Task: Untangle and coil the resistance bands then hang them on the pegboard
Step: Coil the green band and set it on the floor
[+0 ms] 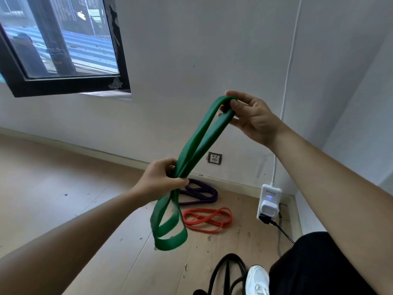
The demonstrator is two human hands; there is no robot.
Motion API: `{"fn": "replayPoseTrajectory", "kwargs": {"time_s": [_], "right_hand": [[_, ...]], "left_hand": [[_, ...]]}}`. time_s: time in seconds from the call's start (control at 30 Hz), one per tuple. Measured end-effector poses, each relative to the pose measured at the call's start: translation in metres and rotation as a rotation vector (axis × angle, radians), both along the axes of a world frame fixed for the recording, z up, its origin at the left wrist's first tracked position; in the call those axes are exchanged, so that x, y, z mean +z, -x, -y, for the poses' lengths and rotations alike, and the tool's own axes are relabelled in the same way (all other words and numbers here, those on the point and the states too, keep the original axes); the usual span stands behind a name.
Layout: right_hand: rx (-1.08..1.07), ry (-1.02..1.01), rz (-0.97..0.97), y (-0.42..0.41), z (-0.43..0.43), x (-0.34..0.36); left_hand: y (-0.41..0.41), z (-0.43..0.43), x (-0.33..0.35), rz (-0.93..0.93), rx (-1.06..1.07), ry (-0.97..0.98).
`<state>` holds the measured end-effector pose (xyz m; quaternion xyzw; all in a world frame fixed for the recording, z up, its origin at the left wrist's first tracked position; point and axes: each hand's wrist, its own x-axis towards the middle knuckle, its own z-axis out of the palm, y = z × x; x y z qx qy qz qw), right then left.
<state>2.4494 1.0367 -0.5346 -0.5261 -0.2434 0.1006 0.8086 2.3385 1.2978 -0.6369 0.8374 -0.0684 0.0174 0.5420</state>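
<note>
A wide green resistance band is stretched slantwise in the air in front of me. My right hand pinches its upper fold, thumb on top. My left hand grips both strands lower down, and a doubled loop hangs below that fist. On the wooden floor by the wall lie a purple band and a thin red band, both loosely heaped. A black band lies near my foot at the bottom edge. No pegboard is in view.
A white power strip with a plugged adapter and black cable stands in the floor corner. A wall socket sits low on the white wall. A dark-framed window is at the upper left. My white shoe and black trouser leg are at the lower right.
</note>
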Motion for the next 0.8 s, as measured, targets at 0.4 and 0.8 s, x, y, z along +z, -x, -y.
{"fn": "replayPoseTrajectory", "kwargs": {"time_s": [0.4, 0.8], "right_hand": [[-0.037, 0.441, -0.077, -0.021, 0.025, -0.037], [0.210, 1.148, 0.287, 0.016, -0.041, -0.062]], "left_hand": [[-0.012, -0.033, 0.022, -0.078, -0.064, 0.100], [-0.010, -0.024, 0.045, 0.015, -0.009, 0.133]]}}
